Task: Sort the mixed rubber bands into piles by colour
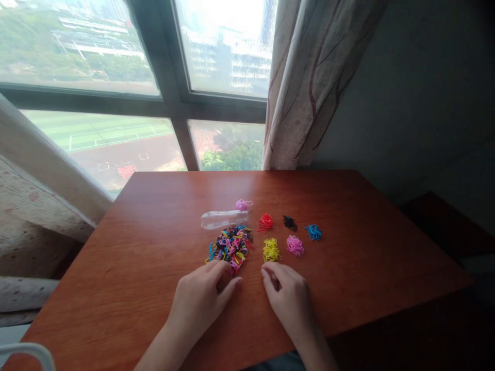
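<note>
A heap of mixed coloured rubber bands (230,245) lies on the wooden table (154,232). My left hand (203,293) rests at its near edge, fingertips by the bands and thumb apart from the forefinger. Just below a small pile of yellow rubber bands (271,249) is my right hand (289,294), its thumb and forefinger drawn together; whatever lies between them is too small to make out. Around the yellow pile sit piles of red bands (265,222), black bands (290,222), blue bands (313,232) and pink bands (295,246).
Behind the mixed heap a clear plastic bottle (222,219) lies on its side, with a pink cap (242,204) by its mouth. A window (178,103) and a patterned curtain (305,82) stand beyond the table's far edge. A white curved tube (31,350) shows at bottom left.
</note>
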The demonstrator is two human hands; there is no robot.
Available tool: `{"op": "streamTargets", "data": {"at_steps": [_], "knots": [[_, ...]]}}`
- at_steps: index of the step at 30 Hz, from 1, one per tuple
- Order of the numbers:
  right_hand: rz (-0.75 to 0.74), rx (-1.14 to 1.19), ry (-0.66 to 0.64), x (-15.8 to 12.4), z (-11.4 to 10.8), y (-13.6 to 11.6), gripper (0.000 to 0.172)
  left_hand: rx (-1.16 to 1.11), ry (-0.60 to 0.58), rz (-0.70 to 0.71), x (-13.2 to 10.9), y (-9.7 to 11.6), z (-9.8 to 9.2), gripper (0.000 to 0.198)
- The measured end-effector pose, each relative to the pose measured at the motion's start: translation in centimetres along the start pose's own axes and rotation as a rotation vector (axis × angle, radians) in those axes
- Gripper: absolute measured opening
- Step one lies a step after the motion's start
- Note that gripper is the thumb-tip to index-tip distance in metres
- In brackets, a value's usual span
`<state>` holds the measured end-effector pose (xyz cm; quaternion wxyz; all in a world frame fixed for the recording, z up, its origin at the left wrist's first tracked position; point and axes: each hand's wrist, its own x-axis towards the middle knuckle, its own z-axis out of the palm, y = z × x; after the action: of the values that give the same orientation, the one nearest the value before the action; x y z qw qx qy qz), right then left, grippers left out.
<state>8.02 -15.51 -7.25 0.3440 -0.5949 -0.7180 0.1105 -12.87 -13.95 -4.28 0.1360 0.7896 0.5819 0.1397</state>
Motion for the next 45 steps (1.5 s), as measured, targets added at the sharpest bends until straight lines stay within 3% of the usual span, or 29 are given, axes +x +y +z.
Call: {"op": "streamTargets", "data": {"at_steps": [5, 21, 27, 34, 45], "knots": [[-0.01, 0.022, -0.028, -0.1, 0.5, -0.4, 0.018, 0.012, 0.02, 0.03, 0.2, 0.5, 0.5, 0.015], [-0.029, -0.009, -0.059, -0.1, 0.3, -0.7, 0.016, -0.166, 0.095, 0.025, -0.8, -1.1, 0.1, 0.013], [-0.02, 0.046, -0.134, 0.1, 0.3, -1.6, 0.016, -0.159, 0.012, 0.075, -0.7, -0.6, -0.1, 0.014], [-0.087, 0.082, -0.291, 0.3, 0.7, -3.2, 0.036, -0.183, -0.076, 0.134, -0.6, -0.7, -0.2, 0.018], [-0.097, 0.069, -0.238, 0.5, 1.4, -3.1, 0.015, -0.172, -0.127, 0.13, -0.8, -0.8, -0.4, 0.017]]}}
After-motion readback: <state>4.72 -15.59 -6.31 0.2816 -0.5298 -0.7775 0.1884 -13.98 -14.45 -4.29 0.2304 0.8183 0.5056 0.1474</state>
